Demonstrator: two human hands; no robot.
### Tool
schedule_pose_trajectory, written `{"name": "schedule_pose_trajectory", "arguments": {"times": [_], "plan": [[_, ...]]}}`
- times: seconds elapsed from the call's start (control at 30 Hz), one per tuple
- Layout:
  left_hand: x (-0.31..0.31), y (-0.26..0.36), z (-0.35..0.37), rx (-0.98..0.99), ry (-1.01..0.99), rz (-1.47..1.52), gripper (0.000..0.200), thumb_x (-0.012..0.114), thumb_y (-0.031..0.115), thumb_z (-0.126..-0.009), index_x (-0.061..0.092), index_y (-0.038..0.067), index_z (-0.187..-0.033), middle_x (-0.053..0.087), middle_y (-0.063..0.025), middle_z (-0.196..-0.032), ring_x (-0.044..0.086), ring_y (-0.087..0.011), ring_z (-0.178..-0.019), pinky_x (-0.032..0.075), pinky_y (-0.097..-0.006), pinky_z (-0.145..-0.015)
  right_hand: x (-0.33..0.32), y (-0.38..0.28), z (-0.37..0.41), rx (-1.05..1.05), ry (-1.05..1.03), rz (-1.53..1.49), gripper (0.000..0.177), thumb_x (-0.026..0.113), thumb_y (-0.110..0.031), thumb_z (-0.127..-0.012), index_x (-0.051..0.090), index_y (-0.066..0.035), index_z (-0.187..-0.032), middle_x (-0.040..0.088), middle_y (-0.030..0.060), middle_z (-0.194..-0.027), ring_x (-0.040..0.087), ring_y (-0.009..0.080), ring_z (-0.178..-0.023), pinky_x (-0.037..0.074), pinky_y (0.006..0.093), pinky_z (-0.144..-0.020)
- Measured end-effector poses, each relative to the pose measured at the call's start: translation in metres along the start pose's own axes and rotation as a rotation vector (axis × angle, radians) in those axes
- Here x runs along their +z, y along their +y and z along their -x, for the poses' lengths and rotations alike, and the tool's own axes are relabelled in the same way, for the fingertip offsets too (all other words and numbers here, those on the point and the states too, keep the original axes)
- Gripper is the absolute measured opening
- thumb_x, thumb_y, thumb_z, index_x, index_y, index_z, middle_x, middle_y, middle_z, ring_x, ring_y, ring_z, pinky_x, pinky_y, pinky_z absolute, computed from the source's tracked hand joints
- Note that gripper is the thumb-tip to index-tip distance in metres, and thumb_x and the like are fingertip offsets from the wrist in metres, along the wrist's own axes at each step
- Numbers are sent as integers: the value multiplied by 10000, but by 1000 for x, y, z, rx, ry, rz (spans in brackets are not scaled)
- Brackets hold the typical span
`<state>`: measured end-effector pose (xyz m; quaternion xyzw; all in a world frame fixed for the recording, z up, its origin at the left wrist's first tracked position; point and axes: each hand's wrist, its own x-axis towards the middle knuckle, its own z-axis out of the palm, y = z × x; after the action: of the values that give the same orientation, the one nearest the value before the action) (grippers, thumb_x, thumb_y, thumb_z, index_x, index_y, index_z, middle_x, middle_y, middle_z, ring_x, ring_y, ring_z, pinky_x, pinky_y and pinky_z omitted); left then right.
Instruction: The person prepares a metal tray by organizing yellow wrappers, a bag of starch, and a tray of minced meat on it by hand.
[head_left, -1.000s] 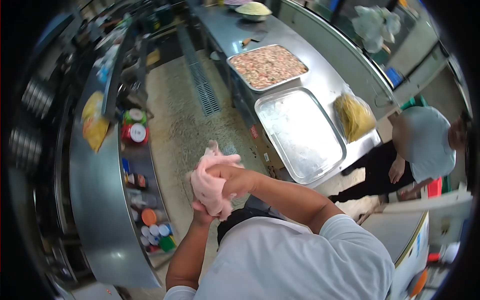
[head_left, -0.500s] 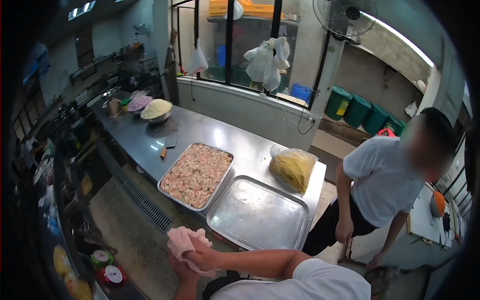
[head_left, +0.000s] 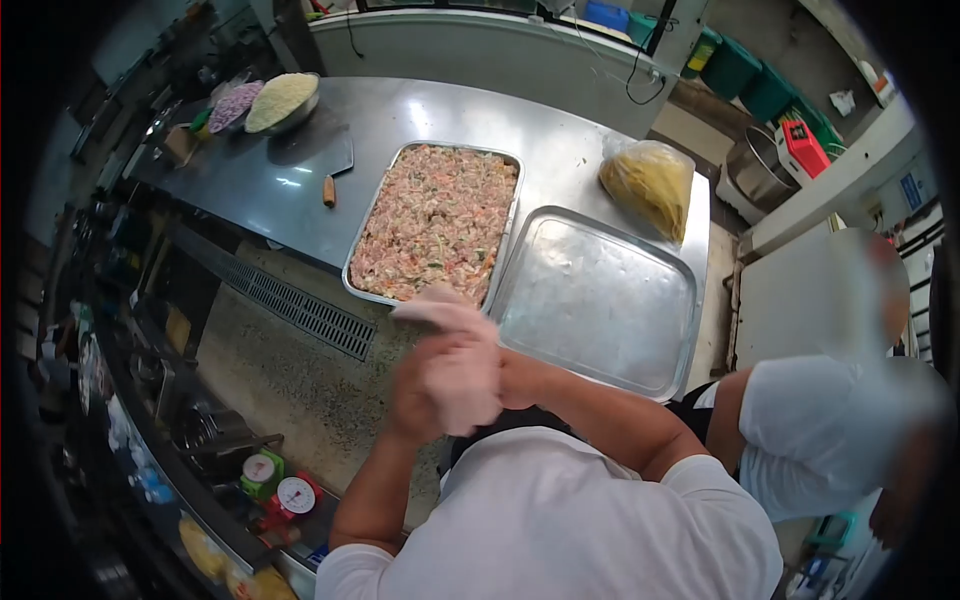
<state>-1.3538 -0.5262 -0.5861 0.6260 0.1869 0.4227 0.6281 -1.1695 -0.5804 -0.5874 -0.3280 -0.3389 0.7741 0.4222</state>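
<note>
A pink cloth (head_left: 462,375) is bunched between my two hands, in front of my chest and near the table's front edge. My left hand (head_left: 411,392) is closed on its left side. From the right, my right hand (head_left: 514,378) grips the cloth, its fingers partly covered by the folds. Just beyond the cloth lies a metal tray filled with a pinkish ground-meat mixture (head_left: 435,220). To its right a second metal tray (head_left: 600,305) lies bare on the table.
On the steel table (head_left: 390,110) are a clear bag of yellow wrappers (head_left: 650,185), a cleaver (head_left: 328,190) and a bowl of pale chopped food (head_left: 283,102). A co-worker in a white shirt (head_left: 815,430) stands at the right. Dial scales (head_left: 297,495) sit at the lower left.
The view has tilted down and my hands with the cloth appear farther right and higher, close to the meat tray. The co-worker has come nearer on the right side.
</note>
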Motion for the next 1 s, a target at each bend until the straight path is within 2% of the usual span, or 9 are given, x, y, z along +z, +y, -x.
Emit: {"name": "schedule_pose_trajectory", "arguments": {"times": [0.07,0.17,0.33,0.43,0.63,0.77,0.83,0.93,1.0], "plan": [[-2,6,-28,115,-272,-235,589,776,240,-882,572,-27,-1366,652,-166,-1328,690,-262,-1127,541,-392,-979,1,4,-13,17,139,46,514,710,-191,-917,550,-74,-1391,610,80,-1312,601,216,-1183,455,355,-1033],[-12,-6,-43,-92,-287,-183,604,814,245,-837,598,-31,-1328,652,-186,-1299,690,-302,-1129,541,-405,-975,2,3,-24,2,197,412,400,707,-185,-915,617,-82,-1291,646,64,-1230,619,192,-1116,479,334,-987],[-1,-9,-70,100,-384,-389,616,820,226,-832,591,-3,-1356,587,-211,-1377,624,-377,-1229,509,-438,-1029,-11,-49,-24,200,-66,1231,228,702,-175,-910,729,-97,-1123,705,37,-1093,648,152,-1006,518,299,-912],[23,-27,-74,186,-300,-444,645,830,199,-828,571,12,-1388,537,-215,-1442,560,-392,-1310,480,-458,-1068,-85,16,15,-351,209,376,528,811,-160,-884,607,-41,-1357,637,70,-1345,601,155,-1198,459,332,-1086],[73,-92,-89,167,-647,-679,604,787,207,-883,564,80,-1430,538,-180,-1459,515,-421,-1362,463,-484,-1097,-187,-42,142,-838,393,318,669,781,-281,-906,497,20,-1432,618,94,-1356,613,184,-1193,506,363,-1039],[120,-150,-91,107,-907,-898,583,746,336,-923,572,172,-1455,448,-137,-1574,346,-408,-1499,329,-551,-1197,-206,-34,253,-803,964,11,553,685,-283,-987,498,-24,-1438,625,101,-1308,639,215,-1148,549,369,-971],[138,-183,-89,63,-1024,-1019,604,673,470,-948,543,245,-1493,321,-112,-1667,198,-385,-1569,161,-603,-1250,-241,-38,296,-713,1039,155,502,708,-265,-969,550,-43,-1390,648,91,-1248,654,194,-1084,562,356,-909],[147,-216,-87,22,-996,-1189,618,613,519,-970,508,276,-1528,302,-86,-1684,175,-363,-1581,112,-598,-1258,-308,-49,329,-494,1221,564,373,707,-227,-951,636,-30,-1259,685,76,-1122,672,180,-966,568,341,-803],[142,-232,-87,83,-964,-1248,623,586,540,-976,483,314,-1547,277,-55,-1700,163,-327,-1589,97,-590,-1264,-319,-79,326,-440,1218,330,291,701,-198,-936,679,-19,-1165,700,70,-1022,678,173,-892,561,328,-740]]}}
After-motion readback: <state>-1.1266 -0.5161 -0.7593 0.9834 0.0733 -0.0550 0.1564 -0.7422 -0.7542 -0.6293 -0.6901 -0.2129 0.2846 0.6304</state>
